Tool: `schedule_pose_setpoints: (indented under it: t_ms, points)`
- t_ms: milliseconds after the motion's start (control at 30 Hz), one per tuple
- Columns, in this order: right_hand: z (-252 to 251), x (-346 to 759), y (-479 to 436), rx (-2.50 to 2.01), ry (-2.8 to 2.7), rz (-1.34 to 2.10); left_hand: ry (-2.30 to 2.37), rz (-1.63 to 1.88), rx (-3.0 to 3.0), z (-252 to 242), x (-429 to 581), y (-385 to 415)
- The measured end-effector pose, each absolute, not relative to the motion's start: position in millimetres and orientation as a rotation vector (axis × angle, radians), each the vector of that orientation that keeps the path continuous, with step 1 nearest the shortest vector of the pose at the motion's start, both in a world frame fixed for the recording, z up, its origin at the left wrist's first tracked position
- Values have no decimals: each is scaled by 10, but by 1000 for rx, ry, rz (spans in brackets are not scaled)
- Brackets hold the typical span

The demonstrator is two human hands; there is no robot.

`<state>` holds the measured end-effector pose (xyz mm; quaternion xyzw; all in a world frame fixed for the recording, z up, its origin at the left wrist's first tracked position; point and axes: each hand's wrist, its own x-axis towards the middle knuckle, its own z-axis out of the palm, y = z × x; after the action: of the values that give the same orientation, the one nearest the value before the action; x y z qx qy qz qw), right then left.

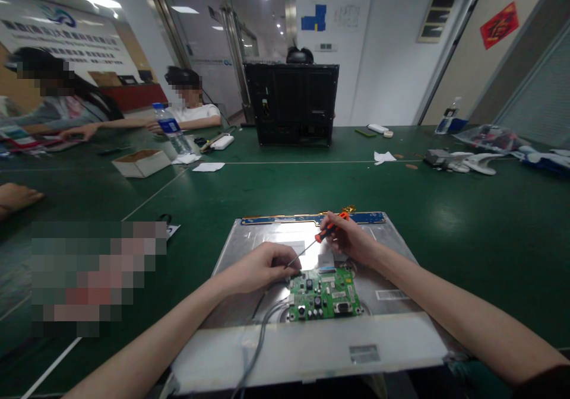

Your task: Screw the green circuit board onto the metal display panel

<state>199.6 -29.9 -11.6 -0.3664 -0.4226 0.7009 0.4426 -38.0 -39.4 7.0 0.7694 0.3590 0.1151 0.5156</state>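
Observation:
My right hand grips a screwdriver with an orange-and-black handle, its thin shaft slanting down to the left. My left hand has its fingers curled together beside the shaft's lower end. What those fingers pinch, if anything, is hidden, and so is the screwdriver's tip. Just below them lies a green circuit board on the metal back of a flat display panel. Grey cables run from the board's left side toward me. A narrow blue circuit strip lines the panel's far edge.
On the green table stand an upright black monitor-like case, an open small box and a water bottle. Grey and white parts lie at the right. Two people sit at the left; another person's hand rests nearer.

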Motion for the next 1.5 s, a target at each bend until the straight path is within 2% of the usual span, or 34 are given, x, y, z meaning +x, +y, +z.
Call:
schedule_pose_setpoints:
  t_ms: [733, 967, 1233, 1500]
  points:
    - [-13, 2045, -313, -776, -1056, 1613, 874, 271, 2073, 129, -426, -371]
    - [269, 1946, -283, -750, -1184, 1483, 871, 298, 2013, 55, -482, -337]
    - [707, 1697, -345, -529, -1610, 1286, 874, 290, 1995, 87, -477, -341]
    - [227, 1742, -475, -746, -1529, 989, 847, 308, 1992, 48, -456, -341]
